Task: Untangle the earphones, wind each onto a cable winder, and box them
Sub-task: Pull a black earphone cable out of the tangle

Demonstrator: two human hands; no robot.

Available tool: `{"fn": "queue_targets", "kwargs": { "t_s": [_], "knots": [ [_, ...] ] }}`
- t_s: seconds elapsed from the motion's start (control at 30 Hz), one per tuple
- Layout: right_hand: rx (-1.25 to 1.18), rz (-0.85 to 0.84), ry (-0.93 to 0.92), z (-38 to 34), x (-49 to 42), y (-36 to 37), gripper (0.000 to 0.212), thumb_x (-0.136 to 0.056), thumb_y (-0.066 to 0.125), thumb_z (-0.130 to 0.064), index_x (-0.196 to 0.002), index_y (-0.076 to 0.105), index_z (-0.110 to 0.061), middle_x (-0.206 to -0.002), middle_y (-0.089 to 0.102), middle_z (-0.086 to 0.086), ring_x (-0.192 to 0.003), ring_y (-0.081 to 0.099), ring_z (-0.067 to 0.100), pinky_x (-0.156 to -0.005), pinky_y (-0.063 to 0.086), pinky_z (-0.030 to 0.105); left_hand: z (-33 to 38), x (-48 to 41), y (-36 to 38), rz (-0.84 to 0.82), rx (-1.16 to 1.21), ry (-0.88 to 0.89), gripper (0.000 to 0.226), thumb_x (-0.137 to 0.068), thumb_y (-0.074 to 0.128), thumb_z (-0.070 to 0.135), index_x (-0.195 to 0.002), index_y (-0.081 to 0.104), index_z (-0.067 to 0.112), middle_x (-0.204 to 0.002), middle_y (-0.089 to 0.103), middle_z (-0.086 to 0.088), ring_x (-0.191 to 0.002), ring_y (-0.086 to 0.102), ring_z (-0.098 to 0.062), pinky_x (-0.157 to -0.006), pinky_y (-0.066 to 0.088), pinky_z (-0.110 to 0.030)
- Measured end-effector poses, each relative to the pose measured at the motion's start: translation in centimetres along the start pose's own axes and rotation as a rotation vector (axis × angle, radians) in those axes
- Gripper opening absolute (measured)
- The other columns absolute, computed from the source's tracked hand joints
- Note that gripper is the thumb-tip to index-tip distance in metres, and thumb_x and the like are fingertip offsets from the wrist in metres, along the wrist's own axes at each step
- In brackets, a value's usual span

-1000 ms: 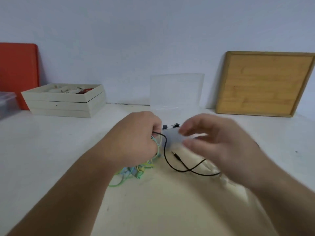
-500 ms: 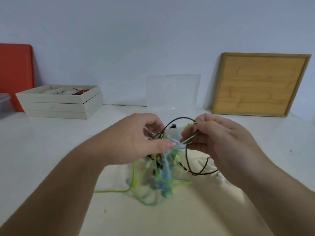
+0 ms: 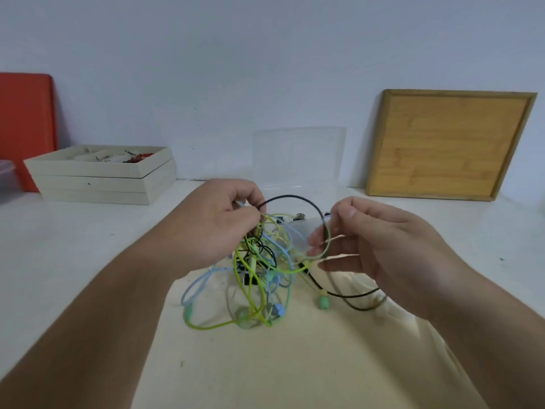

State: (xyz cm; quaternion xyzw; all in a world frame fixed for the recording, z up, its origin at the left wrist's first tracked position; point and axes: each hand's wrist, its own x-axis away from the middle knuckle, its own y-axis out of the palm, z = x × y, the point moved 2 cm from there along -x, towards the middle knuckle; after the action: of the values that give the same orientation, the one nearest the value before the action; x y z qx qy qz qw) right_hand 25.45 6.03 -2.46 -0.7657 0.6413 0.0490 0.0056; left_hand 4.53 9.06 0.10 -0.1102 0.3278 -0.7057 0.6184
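Note:
A tangle of earphone cables [image 3: 259,278] in yellow-green, light blue and black hangs above a cream cloth [image 3: 265,364]. My left hand [image 3: 218,225] pinches the top of the tangle, lifting it. My right hand [image 3: 380,243] holds a black cable loop [image 3: 295,199] that arcs between both hands. A green earbud [image 3: 323,302] dangles near the cloth. Behind the hands stands a clear plastic box [image 3: 299,157] with its lid up; its lower part is hidden by the hands.
A stack of white wooden trays [image 3: 100,178] with small items sits at the back left, beside a red board [image 3: 25,128]. A wooden board [image 3: 448,143] leans on the wall at the back right. The white table [image 3: 59,255] spreads to both sides.
The tangle has been lifted off the cloth by my left hand. My right hand has taken hold of the black cable and drawn it rightward, opening a loop.

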Motion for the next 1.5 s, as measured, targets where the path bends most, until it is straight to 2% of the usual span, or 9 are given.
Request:
{"fn": "queue_targets", "kwargs": {
  "t_s": [0.1, 0.23, 0.43, 0.57, 0.63, 0.87, 1.1, 1.33, 1.5],
  "knots": [
    [-0.022, -0.111, 0.112, 0.4, 0.0, -0.1, 0.033, -0.084, 0.063, -0.04, -0.093, 0.064, -0.008, -0.094, 0.066, 0.021, -0.08, 0.066, 0.035, -0.062, 0.054, 0.039, 0.1, 0.0, -0.1, 0.054, 0.011, -0.003, 0.021, -0.087, 0.051, 0.001, -0.077, 0.064, 0.015, -0.053, 0.044, -0.004, -0.033, 0.028, -0.006, -0.033, 0.024, -0.012],
    [0.231, -0.274, 0.115, 0.5, 0.5, -0.1, 0.04, -0.068, 0.078, -0.021, -0.105, 0.066, -0.012, -0.09, 0.064, 0.005, -0.073, 0.06, 0.019, -0.052, 0.047, 0.027, 0.1, -0.1, -0.4, 0.12, 0.029, 0.003, 0.021, -0.087, 0.052, 0.002, -0.079, 0.066, 0.016, -0.063, 0.044, -0.01, -0.036, 0.026, -0.008, -0.034, 0.022, -0.014],
    [0.488, -0.239, 0.06, 1.4, 0.3, 0.6, 0.009, -0.073, 0.072, -0.022, -0.08, 0.068, -0.018, -0.072, 0.066, 0.0, -0.065, 0.052, 0.013, -0.06, 0.041, 0.026, 0.1, -0.2, -0.8, 0.155, 0.067, -0.003, 0.024, -0.086, 0.054, 0.003, -0.074, 0.068, 0.019, -0.062, 0.05, -0.003, -0.049, 0.035, -0.013, -0.038, 0.026, -0.016],
    [0.574, -0.222, 0.012, 1.6, 0.2, 0.7, 0.014, -0.085, 0.073, -0.018, -0.08, 0.06, -0.02, -0.093, 0.074, 0.007, -0.079, 0.061, 0.023, -0.073, 0.045, 0.029, -0.5, -0.6, -1.0, 0.178, 0.122, -0.02, 0.023, -0.082, 0.056, 0.007, -0.073, 0.07, 0.022, -0.063, 0.054, -0.002, -0.058, 0.04, -0.019, -0.05, 0.029, -0.025],
    [0.478, -0.278, 0.047, 1.1, 0.4, 0.4, 0.019, -0.084, 0.076, -0.016, -0.084, 0.057, -0.015, -0.077, 0.07, 0.01, -0.068, 0.056, 0.019, -0.064, 0.043, 0.026, -0.8, -0.6, -1.3, 0.201, 0.122, -0.007, 0.017, -0.079, 0.061, 0.011, -0.073, 0.071, 0.024, -0.061, 0.055, 0.003, -0.056, 0.041, -0.018, -0.052, 0.03, -0.025],
    [0.117, 0.28, -0.177, -2.1, -0.6, -5.1, 0.019, -0.089, 0.061, -0.001, -0.073, 0.064, -0.011, -0.053, 0.035, -0.001, -0.044, 0.024, 0.011, -0.04, 0.027, 0.018, -0.8, 0.2, -2.5, -0.011, 0.07, 0.095, 0.047, -0.063, 0.081, 0.063, -0.1, 0.068, 0.037, -0.087, 0.056, 0.016, -0.052, 0.047, -0.005, -0.056, 0.036, -0.02],
    [-0.01, 0.448, -0.316, -2.7, -0.2, -5.5, 0.021, -0.093, 0.058, -0.003, -0.076, 0.067, -0.012, -0.044, 0.03, -0.007, -0.041, 0.018, 0.011, -0.042, 0.02, 0.022, -0.8, 0.3, -2.4, 0.02, -0.171, 0.033, 0.016, -0.088, 0.071, 0.029, -0.075, 0.072, 0.02, -0.041, 0.051, 0.021, -0.032, 0.036, -0.003, -0.038, 0.029, -0.011],
    [0.602, 0.554, -0.147, -3.5, 0.9, -5.5, 0.041, -0.073, 0.079, -0.05, -0.06, 0.067, -0.013, -0.054, 0.037, 0.022, -0.055, 0.032, 0.026, -0.058, 0.032, 0.031, -1.6, -0.3, -2.8, 0.201, -0.245, -0.069, 0.05, -0.092, 0.056, 0.052, -0.057, 0.055, 0.017, -0.034, 0.029, 0.007, -0.033, 0.03, -0.009, -0.044, 0.025, -0.024],
    [1.003, 0.41, 0.194, -2.8, 0.6, -5.8, 0.049, -0.083, 0.074, -0.045, -0.059, 0.06, -0.005, -0.038, 0.036, 0.0, -0.035, 0.029, 0.017, -0.047, 0.026, 0.024, -1.2, -0.2, -3.1, 0.252, -0.261, -0.076, 0.054, -0.091, 0.054, 0.055, -0.059, 0.05, 0.013, -0.034, 0.029, 0.008, -0.034, 0.034, -0.008, -0.047, 0.022, -0.031]
  ]
}}
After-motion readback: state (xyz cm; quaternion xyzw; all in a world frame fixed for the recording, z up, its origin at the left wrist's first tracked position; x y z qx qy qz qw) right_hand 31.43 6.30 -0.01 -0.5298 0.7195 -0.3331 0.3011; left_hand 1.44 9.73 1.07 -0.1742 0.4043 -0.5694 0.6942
